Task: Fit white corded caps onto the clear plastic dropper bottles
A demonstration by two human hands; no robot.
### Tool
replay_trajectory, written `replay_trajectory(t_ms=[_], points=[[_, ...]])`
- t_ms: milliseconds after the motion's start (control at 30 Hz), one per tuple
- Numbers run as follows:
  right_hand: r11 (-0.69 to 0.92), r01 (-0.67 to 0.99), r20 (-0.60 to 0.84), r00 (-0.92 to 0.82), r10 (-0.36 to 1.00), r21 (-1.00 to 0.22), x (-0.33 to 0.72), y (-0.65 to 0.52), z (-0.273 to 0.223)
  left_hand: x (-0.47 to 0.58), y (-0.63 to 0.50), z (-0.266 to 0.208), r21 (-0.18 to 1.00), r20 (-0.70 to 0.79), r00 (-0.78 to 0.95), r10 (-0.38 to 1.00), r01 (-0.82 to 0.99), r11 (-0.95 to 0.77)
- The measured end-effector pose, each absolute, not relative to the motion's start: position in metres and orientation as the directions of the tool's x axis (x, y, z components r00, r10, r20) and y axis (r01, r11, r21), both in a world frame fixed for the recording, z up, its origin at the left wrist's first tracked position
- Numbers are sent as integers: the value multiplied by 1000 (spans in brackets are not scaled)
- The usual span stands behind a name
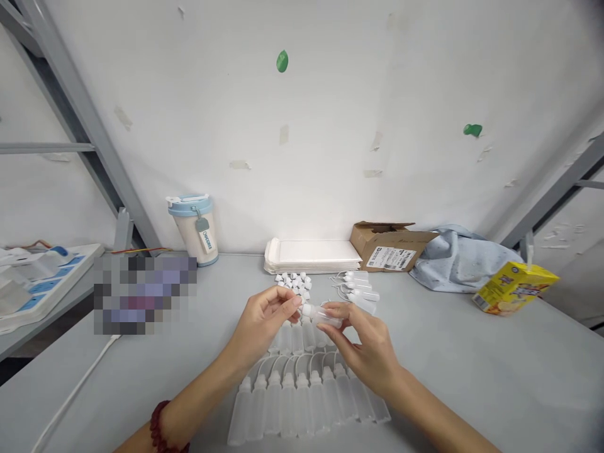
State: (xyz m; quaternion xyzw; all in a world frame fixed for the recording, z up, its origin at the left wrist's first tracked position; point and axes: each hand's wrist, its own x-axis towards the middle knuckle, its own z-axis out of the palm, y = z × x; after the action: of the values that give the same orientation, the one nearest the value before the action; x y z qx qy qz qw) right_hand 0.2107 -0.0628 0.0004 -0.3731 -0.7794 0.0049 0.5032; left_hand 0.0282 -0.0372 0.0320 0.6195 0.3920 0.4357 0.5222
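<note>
Blue-lidded cup (189,236) near a white wall (330,94) with green patches (282,61), stack of white envelopes (314,257), open cardboard box (401,242) beside it, crumpled light-blue cloth (462,261), yellow carton (514,289) on the grey counter (453,352), white power strip (50,286) far left

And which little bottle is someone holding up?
The bottle pinched in the right hand, its white top toward the left hand. The other bottles lie on the grey table, some in rows, some near the cardboard box.

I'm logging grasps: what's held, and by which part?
A translucent bottle, by its body, in the right grip; whether the left grip holds anything is unclear.
</note>
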Motion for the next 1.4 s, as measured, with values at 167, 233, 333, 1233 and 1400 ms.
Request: replay_trajectory(t_ms=[167,233,333,1233,1400], points=[[744,615,817,-271,509,-260,211,-62,-2,28,-38,31,985,67,437,897,114,-129],[751,621,830,-280,482,-226,212,-62,-2,28,-38,31,980,76,452,889,128,-149],[746,627,832,-276,481,-223,214,-61,-1,28,-38,32,975,123,468,875,108,-195],[786,543,782,-336,525,-295,213,-63,5,30,-38,23,982,-4,548,837,161,-100],[757,521,745,-301,595,-395,212,-64,10,31,-41,26,962,50,517,854,204,-179]])
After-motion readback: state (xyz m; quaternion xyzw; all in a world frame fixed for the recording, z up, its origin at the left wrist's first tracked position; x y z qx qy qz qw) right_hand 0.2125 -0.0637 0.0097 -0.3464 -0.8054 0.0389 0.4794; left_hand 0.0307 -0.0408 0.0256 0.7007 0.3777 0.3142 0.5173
